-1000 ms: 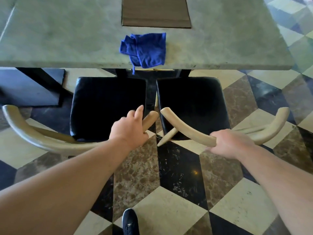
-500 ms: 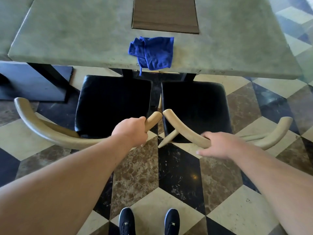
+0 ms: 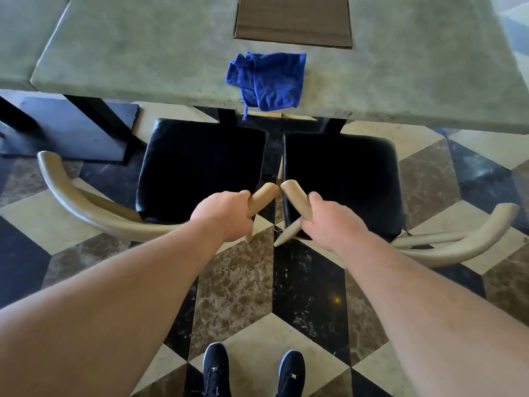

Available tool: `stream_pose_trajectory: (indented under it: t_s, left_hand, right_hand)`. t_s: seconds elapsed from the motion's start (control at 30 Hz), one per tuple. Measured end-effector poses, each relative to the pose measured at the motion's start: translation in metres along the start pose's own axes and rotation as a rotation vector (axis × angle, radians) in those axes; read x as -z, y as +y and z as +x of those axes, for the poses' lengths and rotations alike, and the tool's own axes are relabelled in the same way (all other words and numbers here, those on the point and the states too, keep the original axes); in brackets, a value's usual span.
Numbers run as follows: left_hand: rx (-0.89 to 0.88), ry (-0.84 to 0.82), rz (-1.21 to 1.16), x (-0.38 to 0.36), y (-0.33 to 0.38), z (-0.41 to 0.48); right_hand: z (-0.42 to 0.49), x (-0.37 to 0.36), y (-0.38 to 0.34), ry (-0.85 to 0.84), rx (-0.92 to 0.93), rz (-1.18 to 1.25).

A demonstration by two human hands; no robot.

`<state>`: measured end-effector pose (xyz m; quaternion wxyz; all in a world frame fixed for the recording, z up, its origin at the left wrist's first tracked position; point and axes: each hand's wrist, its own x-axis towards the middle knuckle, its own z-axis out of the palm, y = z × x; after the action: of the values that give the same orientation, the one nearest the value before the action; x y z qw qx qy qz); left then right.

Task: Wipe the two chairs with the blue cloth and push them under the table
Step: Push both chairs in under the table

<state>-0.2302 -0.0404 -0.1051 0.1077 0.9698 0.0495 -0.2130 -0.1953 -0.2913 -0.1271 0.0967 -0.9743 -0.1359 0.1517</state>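
Note:
Two chairs with black padded seats and curved pale wooden backrests stand side by side in front of the grey table (image 3: 143, 61). My left hand (image 3: 223, 216) grips the right end of the left chair (image 3: 200, 170) backrest. My right hand (image 3: 329, 222) grips the left end of the right chair (image 3: 340, 179) backrest. The two backrest ends nearly touch between my hands. The seats' far edges sit just at the table's near edge. The blue cloth (image 3: 269, 78) lies crumpled on the table's near edge, a corner hanging over, with no hand on it.
A brown placemat (image 3: 293, 21) lies on the table beyond the cloth. A dark table base (image 3: 65, 127) stands at the left under the table. The floor is a diamond pattern of cream, brown and black tiles. My two dark shoes (image 3: 252, 371) stand behind the chairs.
My right hand has slid left along the right chair's backrest to its inner end. My left hand has closed fully on its backrest end. The view has drawn back; both shoes now show.

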Motion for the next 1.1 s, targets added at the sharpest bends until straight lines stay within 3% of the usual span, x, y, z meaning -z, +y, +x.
stream_pose_trajectory:
  t_s: [1.1]
  left_hand:
    - [-0.009,0.043,0.023,-0.003,0.0,-0.001]
  right_hand:
    - [-0.01,0.004,-0.009,-0.007,-0.001,-0.003]
